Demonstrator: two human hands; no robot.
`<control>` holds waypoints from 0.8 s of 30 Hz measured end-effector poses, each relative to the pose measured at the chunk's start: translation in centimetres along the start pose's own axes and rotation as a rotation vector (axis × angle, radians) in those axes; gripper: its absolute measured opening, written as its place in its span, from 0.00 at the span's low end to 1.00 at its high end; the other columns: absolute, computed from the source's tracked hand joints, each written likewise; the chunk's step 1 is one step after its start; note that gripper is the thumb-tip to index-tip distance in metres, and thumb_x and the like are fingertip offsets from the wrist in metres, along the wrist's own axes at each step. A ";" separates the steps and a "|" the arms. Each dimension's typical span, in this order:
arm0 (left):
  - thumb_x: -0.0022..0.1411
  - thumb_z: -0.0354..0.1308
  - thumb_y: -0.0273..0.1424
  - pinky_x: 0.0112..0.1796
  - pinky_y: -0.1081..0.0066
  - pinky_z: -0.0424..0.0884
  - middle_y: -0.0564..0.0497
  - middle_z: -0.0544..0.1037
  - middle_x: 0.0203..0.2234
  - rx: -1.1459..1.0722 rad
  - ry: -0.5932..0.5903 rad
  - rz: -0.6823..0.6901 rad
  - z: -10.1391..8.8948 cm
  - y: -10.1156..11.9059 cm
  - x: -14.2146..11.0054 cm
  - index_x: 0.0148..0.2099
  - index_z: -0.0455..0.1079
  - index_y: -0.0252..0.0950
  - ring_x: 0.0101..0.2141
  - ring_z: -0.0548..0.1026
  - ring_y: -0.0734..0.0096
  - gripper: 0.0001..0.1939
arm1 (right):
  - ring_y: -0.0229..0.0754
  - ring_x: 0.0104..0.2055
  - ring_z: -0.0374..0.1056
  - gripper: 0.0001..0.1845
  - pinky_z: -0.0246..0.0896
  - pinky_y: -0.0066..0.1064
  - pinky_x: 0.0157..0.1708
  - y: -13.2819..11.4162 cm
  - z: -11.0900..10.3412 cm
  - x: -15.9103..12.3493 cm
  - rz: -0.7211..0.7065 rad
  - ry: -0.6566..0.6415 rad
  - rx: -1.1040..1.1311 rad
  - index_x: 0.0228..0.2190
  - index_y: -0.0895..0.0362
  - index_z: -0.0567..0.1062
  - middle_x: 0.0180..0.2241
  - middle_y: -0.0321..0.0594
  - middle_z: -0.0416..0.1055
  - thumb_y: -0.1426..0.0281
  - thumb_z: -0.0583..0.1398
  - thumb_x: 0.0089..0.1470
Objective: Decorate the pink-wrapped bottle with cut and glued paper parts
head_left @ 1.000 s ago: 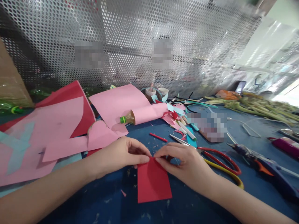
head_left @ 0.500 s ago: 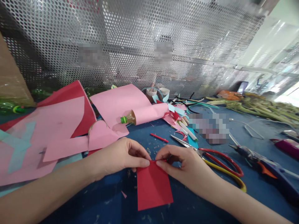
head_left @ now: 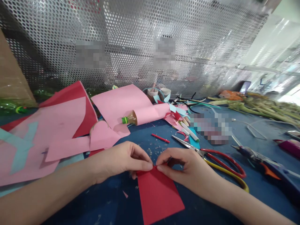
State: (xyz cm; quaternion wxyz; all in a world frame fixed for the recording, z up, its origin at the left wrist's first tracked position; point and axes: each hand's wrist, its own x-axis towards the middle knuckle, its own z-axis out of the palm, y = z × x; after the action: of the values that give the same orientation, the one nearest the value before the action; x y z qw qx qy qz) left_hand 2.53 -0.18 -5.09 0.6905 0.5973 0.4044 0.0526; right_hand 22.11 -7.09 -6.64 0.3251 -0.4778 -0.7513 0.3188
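Both hands pinch the far edge of a red paper rectangle (head_left: 159, 197), thumbs on top and fingers curled behind. My left hand (head_left: 131, 157) grips near the middle and left of that edge; my right hand (head_left: 179, 162) grips just right of it, the fingertips almost meeting. Along the pinched edge the paper looks narrowly folded or rolled, though the fingers partly hide it. The free end of the paper slants toward me over the blue table (head_left: 112, 200). Beyond the hands lie a thin red stick (head_left: 160, 138) and scissors (head_left: 225, 161) with red and yellow handles.
Pink paper sheets (head_left: 122, 97) cover the left and back. A bottle neck with a green ring (head_left: 131, 118) pokes from a rolled pink sheet. On the right are a blue glue gun (head_left: 267, 168), a white cable (head_left: 255, 129) and dried stalks (head_left: 262, 109). Paper scraps (head_left: 174, 117) pile behind the scissors.
The red paper's near end has swung toward me and to the right, and more of it shows. Both hands have shifted slightly nearer, still pinching the far edge.
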 end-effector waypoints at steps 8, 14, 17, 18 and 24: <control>0.49 0.62 0.32 0.25 0.77 0.66 0.58 0.72 0.20 0.229 0.091 0.112 0.3 0.2 -0.1 0.34 0.75 0.36 0.22 0.69 0.77 0.07 | 0.34 0.29 0.69 0.06 0.62 0.22 0.28 0.3 0.1 0.2 0.091 0.029 0.045 0.28 0.54 0.74 0.27 0.31 0.74 0.77 0.58 0.51; 0.52 0.58 0.30 0.28 0.76 0.68 0.56 0.77 0.25 0.503 0.324 0.331 1.2 0.5 -0.8 0.32 0.76 0.39 0.26 0.73 0.73 0.06 | 0.33 0.30 0.70 0.05 0.64 0.21 0.30 0.3 0.1 0.3 -0.011 0.128 0.043 0.30 0.54 0.74 0.28 0.32 0.75 0.76 0.60 0.51; 0.52 0.57 0.27 0.28 0.77 0.69 0.56 0.78 0.26 0.574 0.377 0.438 1.6 0.4 -1.1 0.32 0.77 0.41 0.27 0.74 0.73 0.08 | 0.32 0.30 0.71 0.08 0.65 0.20 0.32 0.0 0.1 0.1 -0.144 0.203 -0.030 0.29 0.54 0.74 0.28 0.31 0.75 0.78 0.59 0.50; 0.52 0.57 0.26 0.29 0.77 0.69 0.56 0.78 0.26 0.585 0.387 0.481 1.7 0.3 -1.2 0.33 0.77 0.41 0.27 0.75 0.73 0.09 | 0.32 0.30 0.71 0.08 0.65 0.20 0.32 0.0 0.1 -0.1 -0.163 0.230 -0.051 0.29 0.53 0.74 0.28 0.31 0.75 0.79 0.59 0.50; 0.53 0.57 0.26 0.32 0.75 0.71 0.55 0.80 0.27 0.612 0.439 0.566 1.8 0.4 -1.3 0.33 0.78 0.42 0.29 0.76 0.70 0.09 | 0.33 0.31 0.71 0.07 0.67 0.21 0.33 0.0 -0.2 -0.3 -0.205 0.283 -0.146 0.31 0.53 0.74 0.29 0.32 0.75 0.77 0.61 0.51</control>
State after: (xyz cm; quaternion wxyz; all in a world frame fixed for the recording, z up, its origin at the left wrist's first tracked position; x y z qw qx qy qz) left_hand 2.99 -2.21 -4.14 0.3393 0.8350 0.3592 0.2422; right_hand 22.39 -7.34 -6.59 0.4227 -0.4610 -0.7641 0.1580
